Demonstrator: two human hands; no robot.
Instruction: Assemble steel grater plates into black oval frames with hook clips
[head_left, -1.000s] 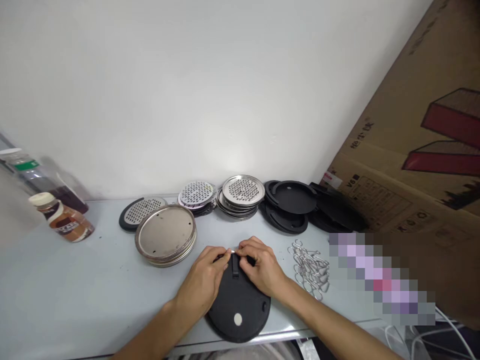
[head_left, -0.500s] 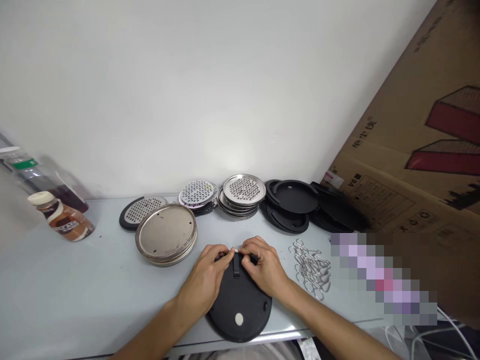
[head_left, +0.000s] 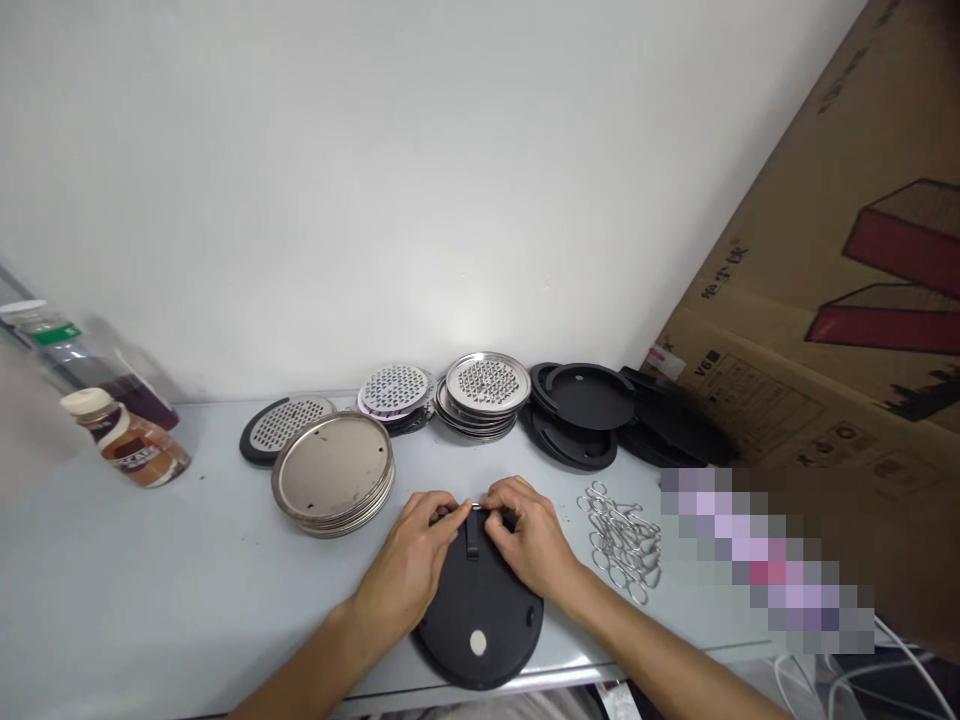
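Observation:
A black round plastic base point(head_left: 480, 600) lies at the front edge of the table, a pale oval spot and a small peg on its face. At its far side, a small shiny metal wire piece point(head_left: 475, 506) sits at the top of a narrow black clip point(head_left: 472, 537). My left hand point(head_left: 416, 545) pinches it from the left, and my right hand point(head_left: 531, 530) pinches it from the right. Both sets of fingertips hide most of the wire. To the right lies a heap of bent metal wire hooks point(head_left: 621, 545) with loops.
Behind stand a stack of plain metal discs point(head_left: 334, 465), grater discs point(head_left: 487, 385), perforated discs point(head_left: 395, 390) and black round bases point(head_left: 589, 397). A black-rimmed grater point(head_left: 289, 425) lies near two bottles point(head_left: 127, 440) at left. A cardboard box point(head_left: 795, 380) leans at right.
The whole view has shifted down very slightly. Both hands keep their pinch at the far side of the black base, with hardly any visible movement.

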